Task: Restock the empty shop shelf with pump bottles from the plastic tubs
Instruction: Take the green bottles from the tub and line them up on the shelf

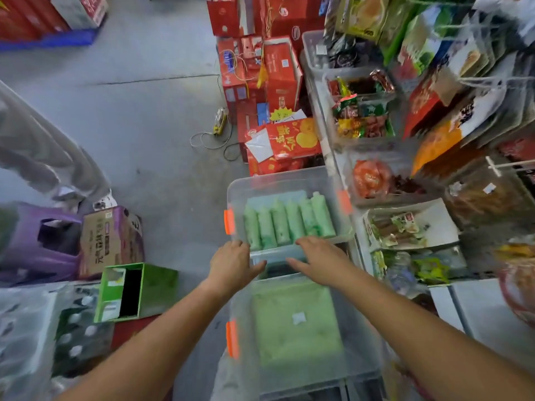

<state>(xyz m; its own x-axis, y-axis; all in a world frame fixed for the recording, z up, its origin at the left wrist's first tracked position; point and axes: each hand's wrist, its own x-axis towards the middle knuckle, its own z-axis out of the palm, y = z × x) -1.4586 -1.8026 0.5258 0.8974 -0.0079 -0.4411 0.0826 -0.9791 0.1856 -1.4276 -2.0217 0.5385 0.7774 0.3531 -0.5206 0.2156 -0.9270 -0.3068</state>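
At the far left of the frame a fold of grey cloth [43, 157] is seen, and below it a purple bag [34, 244] is set against a brown and purple cardboard box [110, 238]. Just right of the box, an open green box [153, 287] is laid on its side on the floor. In the lower left corner, dark items with white tops [75, 337] are packed under clear wrap.

The left hand [231, 263] is stretched out at the lower middle of the frame, its fingers nearly straight and nothing held. Its fingertips are placed at the near left corner of the far tub [278, 180]; whether they touch the rim cannot be told.

Red cartons [260, 73] are stacked at the upper middle. Below them, six green pump bottles [289, 224] are laid side by side in the far tub, a clear container fitted with orange latches [228, 221]. Directly below it in the frame, the near tub [304, 374] is closed with a clear lid, and a blurred green mass is seen through it.

The right hand [321, 261] is held over the gap between the two tubs, fingers spread and relaxed, nothing grasped.

At the right, clear snack trays [362, 111] are lined along a shelf, and packaged goods [463, 68] are hung above them.
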